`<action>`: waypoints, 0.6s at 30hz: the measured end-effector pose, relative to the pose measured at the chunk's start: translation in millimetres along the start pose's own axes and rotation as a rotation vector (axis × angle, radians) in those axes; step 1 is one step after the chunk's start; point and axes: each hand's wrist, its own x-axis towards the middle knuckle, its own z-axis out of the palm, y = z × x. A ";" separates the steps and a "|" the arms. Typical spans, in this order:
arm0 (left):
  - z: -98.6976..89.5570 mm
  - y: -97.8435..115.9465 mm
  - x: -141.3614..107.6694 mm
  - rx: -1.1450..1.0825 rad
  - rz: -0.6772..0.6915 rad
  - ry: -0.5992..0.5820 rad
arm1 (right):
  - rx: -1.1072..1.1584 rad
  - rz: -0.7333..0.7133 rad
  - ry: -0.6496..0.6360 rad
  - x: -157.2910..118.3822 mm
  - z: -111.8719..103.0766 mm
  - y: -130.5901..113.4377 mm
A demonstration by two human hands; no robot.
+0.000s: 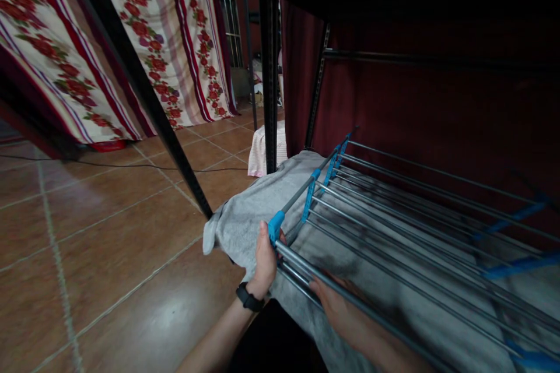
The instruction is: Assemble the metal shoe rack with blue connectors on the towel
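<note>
A metal drying rack (371, 256) with blue plastic joints lies over a grey blanket (249, 224). My left hand (266, 256), with a black band on the wrist, is closed around the rack's near left corner at a blue joint (275, 226). Lower right of it, my right hand (335, 303) reaches under the thick front tube, its fingers at the metal bars. The tube partly hides that hand, so how firmly its fingers close is hard to see.
Black metal posts (268, 81) of a frame rise around the blanket, with a dark shelf above. Floral curtains (153, 41) hang at the back left. A thin cable (131, 165) crosses the tiled floor (114, 262). A striped cloth (258, 154) hangs behind a post.
</note>
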 end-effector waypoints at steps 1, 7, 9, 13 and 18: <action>0.0 0.3 -0.1 0.006 -0.004 -0.007 | 0.032 0.025 -0.035 0.9 -1.5 -0.4; 0.0 2.2 -1.5 0.046 -0.001 -0.023 | 0.219 0.133 -0.123 7.6 -13.9 -7.0; -0.2 2.1 -2.3 0.059 -0.019 -0.012 | 0.211 0.099 -0.115 8.3 -17.0 -9.5; -1.4 0.8 -2.9 0.034 -0.052 -0.022 | 0.135 0.042 -0.086 7.3 -18.1 -8.8; -2.6 -0.7 -2.6 0.026 -0.073 -0.006 | 0.113 0.058 -0.105 6.6 -11.1 1.4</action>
